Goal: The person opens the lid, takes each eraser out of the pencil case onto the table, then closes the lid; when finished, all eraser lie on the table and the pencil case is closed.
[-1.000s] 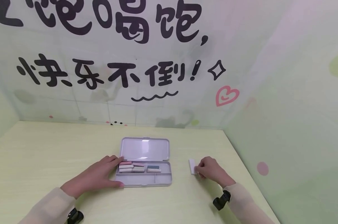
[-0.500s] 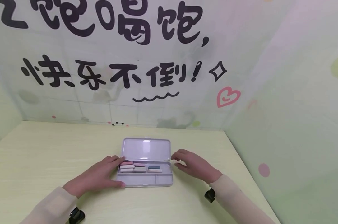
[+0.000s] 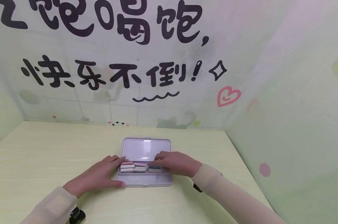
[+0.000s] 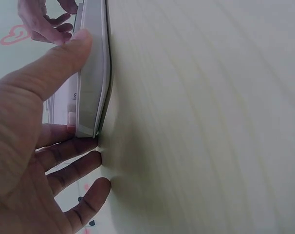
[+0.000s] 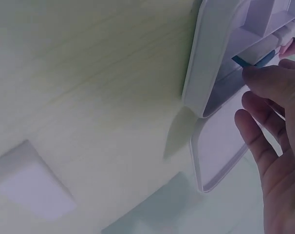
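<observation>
An open lavender pencil case point(image 3: 136, 179) lies on the table, its lid point(image 3: 141, 147) tipped back. My left hand point(image 3: 97, 179) holds its left end, thumb on the near rim and fingertips at the far corner. In the left wrist view the thumb point(image 4: 72, 53) lies along the near wall. My right hand point(image 3: 177, 162) reaches over the right part of the case, fingers loosely bent. In the right wrist view its thumb tip overlaps a teal-topped block point(image 5: 265, 58); the index fingertip is mostly hidden. Pink-topped and white eraser-like blocks point(image 3: 127, 168) fill the left of the back compartment.
A white block point(image 5: 33, 180) lies on the pale wooden table point(image 3: 59, 149), apart from the case; my right hand hides it in the head view. A back wall point(image 3: 73, 109) with large lettering and a right side wall point(image 3: 286, 130) border the table.
The right hand has left the white block on the table and moved left, past the case's right edge, to over its blocks. The left hand stays at the case's left end.
</observation>
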Motion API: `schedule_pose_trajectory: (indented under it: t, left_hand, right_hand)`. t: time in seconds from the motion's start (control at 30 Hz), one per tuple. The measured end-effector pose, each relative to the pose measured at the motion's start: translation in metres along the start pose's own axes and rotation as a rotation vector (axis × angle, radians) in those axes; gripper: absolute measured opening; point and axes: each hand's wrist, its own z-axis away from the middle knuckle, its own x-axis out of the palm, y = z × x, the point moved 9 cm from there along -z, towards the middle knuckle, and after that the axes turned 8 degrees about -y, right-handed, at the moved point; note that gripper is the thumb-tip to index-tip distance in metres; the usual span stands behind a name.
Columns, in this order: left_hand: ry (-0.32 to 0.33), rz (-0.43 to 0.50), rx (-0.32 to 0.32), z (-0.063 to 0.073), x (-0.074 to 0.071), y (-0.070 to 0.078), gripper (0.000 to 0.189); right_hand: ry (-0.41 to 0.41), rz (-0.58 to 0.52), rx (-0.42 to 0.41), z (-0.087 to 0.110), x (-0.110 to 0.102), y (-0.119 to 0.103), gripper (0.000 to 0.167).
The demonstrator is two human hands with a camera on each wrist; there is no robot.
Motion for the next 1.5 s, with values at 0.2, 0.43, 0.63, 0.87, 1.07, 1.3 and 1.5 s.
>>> schedule_pose_trajectory:
  t: [0.2,0.43,0.63,0.87,1.07,1.3,1.5]
  left_hand:
    - [0.0,0.002,-0.004,0.0,-0.001,-0.001,0.102]
    - [0.013,-0.007,0.005,-0.001,-0.001,0.0,0.102]
    - [0.014,-0.007,0.007,0.001,-0.001,0.0,0.103]
    - [0.017,-0.002,0.001,0.002,-0.001,-0.001,0.102]
    - [0.017,0.008,0.01,0.0,-0.001,0.001,0.102]
    - [0.013,0.001,0.007,-0.002,0.0,0.0,0.103]
    - [-0.007,0.01,-0.008,-0.001,0.001,-0.002,0.102]
  right_hand:
    - [-0.072,0.052,-0.01,-0.009,0.008,-0.006,0.059]
    - [-0.092,0.067,0.034,-0.01,0.012,-0.002,0.051]
    - [-0.112,-0.026,0.082,-0.014,0.015,0.006,0.039]
    - [-0.087,-0.061,0.089,-0.015,0.01,0.007,0.018]
    - [-0.091,-0.257,0.183,-0.008,0.019,0.02,0.023]
    - [0.016,-0.576,0.255,0.013,0.02,0.04,0.043]
    - [0.215,-0.758,0.259,0.047,0.006,0.067,0.042]
